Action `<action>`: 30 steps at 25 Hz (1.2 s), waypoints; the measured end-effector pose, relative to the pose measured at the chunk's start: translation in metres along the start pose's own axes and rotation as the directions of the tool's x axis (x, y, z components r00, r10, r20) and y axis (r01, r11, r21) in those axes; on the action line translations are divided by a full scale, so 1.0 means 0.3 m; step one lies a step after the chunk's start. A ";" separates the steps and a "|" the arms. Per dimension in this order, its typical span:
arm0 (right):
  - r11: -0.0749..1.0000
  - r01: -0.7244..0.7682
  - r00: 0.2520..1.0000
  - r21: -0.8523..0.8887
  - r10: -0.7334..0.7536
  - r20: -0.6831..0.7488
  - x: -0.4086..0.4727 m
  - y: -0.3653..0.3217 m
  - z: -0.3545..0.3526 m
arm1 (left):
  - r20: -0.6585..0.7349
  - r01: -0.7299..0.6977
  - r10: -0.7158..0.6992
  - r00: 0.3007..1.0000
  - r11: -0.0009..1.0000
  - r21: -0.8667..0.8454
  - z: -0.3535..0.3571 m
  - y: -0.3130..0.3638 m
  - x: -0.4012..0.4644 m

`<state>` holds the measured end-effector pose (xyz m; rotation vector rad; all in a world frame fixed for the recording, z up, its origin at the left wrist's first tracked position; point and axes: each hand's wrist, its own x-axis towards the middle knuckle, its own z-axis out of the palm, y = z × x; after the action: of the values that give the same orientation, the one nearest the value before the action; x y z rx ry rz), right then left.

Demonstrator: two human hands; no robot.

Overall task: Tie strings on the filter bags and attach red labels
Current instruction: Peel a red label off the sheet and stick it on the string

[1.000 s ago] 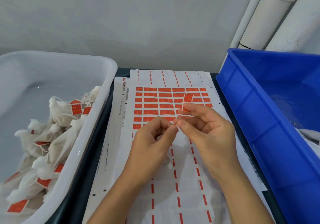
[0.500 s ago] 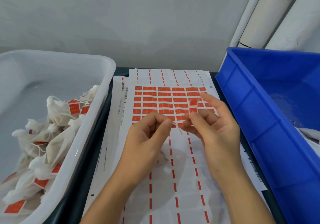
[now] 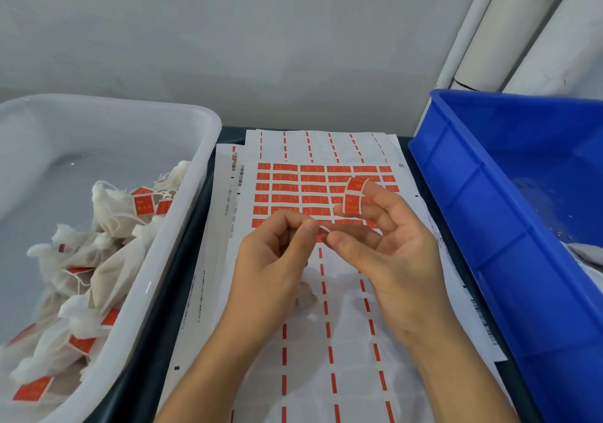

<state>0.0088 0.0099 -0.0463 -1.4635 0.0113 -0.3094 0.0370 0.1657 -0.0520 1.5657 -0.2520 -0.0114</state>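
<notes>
Head camera view, looking down over a dark counter point(image 3: 169, 311): a person's two bare hands met above a stack of white label sheets point(image 3: 326, 350). The left hand point(image 3: 274, 259) was curled, its thumb and forefinger pinching one end of a thin white string point(image 3: 323, 228). The right hand point(image 3: 388, 246) pinched the other end between thumb and forefinger, while a peeled red label point(image 3: 354, 195) clung, bent over, to the raised tips of its other fingers. The two hands sat just apart, the short string stretched between them. Part of a white filter bag point(image 3: 305, 295) showed below the left hand, lying on the sheets; whether it hung from the string could not be told.

On the top sheet, rows of red labels point(image 3: 293, 187) remained at the far end, and the nearer part showed only red dashes where labels had been taken off.

To the left of the sheets stood a translucent white tub point(image 3: 195, 174), holding a heap of finished filter bags point(image 3: 98, 259) with tied necks, strings and red tags. To the right stood a blue plastic crate point(image 3: 489, 226), with a scrap of white material visible at its near right edge. Behind it, pale pipes point(image 3: 509, 30) ran up a grey wall point(image 3: 228, 37).
</notes>
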 end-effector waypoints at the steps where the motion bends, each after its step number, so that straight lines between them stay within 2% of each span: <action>1: 1.000 0.001 1.000 -0.012 -0.001 -0.006 0.000 0.000 0.000 | -0.003 0.001 -0.001 1.000 1.000 0.001 0.001 0.001 0.000; 5: 1.000 -0.002 1.000 -0.031 0.002 -0.014 0.001 -0.005 -0.013 | 0.003 0.007 -0.007 1.000 1.000 0.006 0.005 0.009 -0.003; 13: 1.000 0.004 0.998 -0.021 -0.005 -0.069 0.011 -0.016 -0.038 | 0.097 0.057 -0.069 0.993 0.991 0.122 0.012 0.005 -0.013; 16: 1.000 0.012 0.997 -0.010 -0.012 -0.075 0.010 -0.012 -0.036 | 0.091 0.071 -0.080 0.993 0.992 0.102 0.007 0.009 -0.010; 22: 0.999 -0.028 0.975 -0.028 0.021 -0.222 0.006 -0.019 -0.042 | 0.060 0.113 -0.116 0.991 0.992 0.053 0.001 0.011 -0.006; 26: 0.999 -0.051 0.979 -0.010 0.048 -0.198 -0.003 -0.034 -0.033 | 0.043 0.115 -0.115 0.992 0.993 0.020 0.001 0.014 -0.004; 30: 0.999 -0.040 0.997 0.024 0.041 -0.068 -0.029 -0.056 -0.009 | 0.038 0.081 -0.082 0.996 0.997 0.003 -0.001 0.015 -0.004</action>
<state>-0.0034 0.0079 -0.0318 -1.4281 0.0922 -0.3257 0.0351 0.1662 -0.0477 1.5779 -0.2178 -0.1047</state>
